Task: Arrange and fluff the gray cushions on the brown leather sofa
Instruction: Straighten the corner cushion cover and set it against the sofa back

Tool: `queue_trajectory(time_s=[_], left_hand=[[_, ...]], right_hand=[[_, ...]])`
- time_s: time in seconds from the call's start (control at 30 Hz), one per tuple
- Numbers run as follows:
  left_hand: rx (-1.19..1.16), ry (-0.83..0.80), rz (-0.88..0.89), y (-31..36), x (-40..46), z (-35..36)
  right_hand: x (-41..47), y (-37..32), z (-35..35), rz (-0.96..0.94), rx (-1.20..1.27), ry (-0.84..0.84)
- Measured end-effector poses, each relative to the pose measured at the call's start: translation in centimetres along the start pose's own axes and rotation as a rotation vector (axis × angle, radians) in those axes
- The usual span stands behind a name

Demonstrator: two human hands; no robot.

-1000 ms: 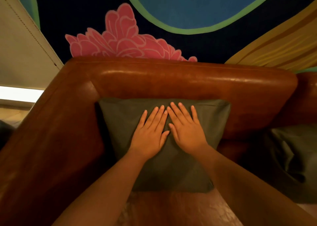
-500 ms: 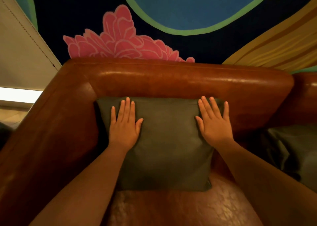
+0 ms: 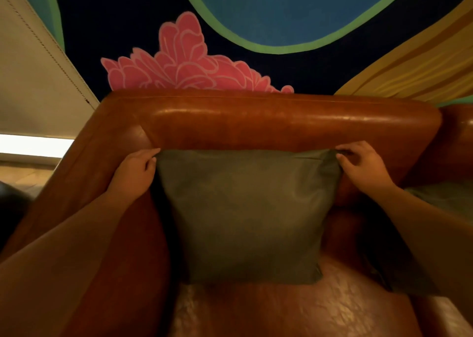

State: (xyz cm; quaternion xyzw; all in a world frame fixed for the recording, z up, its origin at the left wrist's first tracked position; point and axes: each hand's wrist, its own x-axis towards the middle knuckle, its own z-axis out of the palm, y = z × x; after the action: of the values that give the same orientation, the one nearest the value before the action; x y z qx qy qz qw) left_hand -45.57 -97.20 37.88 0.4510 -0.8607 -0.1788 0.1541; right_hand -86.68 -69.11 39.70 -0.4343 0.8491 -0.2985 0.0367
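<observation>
Square gray cushion upright against glossy brown leather sofa backrest, smooth fabric, left hand and right hand each pinching a top corner.

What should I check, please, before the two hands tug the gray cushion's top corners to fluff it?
1. Left hand pinches the cushion's top left corner: ok.
2. Right hand pinches the top right corner: ok.
3. Cushion stands upright against the sofa backrest: ok.
4. Bottom edge rests on the seat: ok.
5. Cushion clear of the second cushion at the right: ok.
6. Filling evenly spread inside: cannot tell.
</observation>
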Motion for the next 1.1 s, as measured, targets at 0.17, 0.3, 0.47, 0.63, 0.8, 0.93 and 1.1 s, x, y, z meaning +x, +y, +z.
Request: queue_trajectory(time_s=[0.17,0.3,0.47,0.63,0.8,0.93,1.1], left_hand=[[0.191,-0.044,0.199,-0.4,-0.2,-0.5],[0.363,-0.025,0.282,-0.6,-0.2,-0.6],[0.45,0.032,0.306,0.6,-0.1,-0.9],[0.549,0.154,0.315,0.9,-0.4,-2.0],[0.599,0.165,0.301,0.8,-1.2,-2.0],[0.588,0.209,0.394,0.7,-1.4,-2.1],[0.574,0.242,0.384,-0.5,-0.9,-3.7]], right_hand=[[-0.3,0.5,-1.7,-0.164,-0.06,-0.18],[0.3,0.8,-2.6,-0.307,-0.178,-0.188],[1.6,-0.1,-3.1,-0.308,-0.209,-0.232],[1.8,0.4,-3.2,-0.12,-0.024,-0.199],[0.1,1.5,-2.0,-0.034,0.12,-0.066],[-1.1,2.4,-1.0,-0.045,0.121,0.048],[-1.2,0.6,-0.6,-0.13,0.153,0.148]])
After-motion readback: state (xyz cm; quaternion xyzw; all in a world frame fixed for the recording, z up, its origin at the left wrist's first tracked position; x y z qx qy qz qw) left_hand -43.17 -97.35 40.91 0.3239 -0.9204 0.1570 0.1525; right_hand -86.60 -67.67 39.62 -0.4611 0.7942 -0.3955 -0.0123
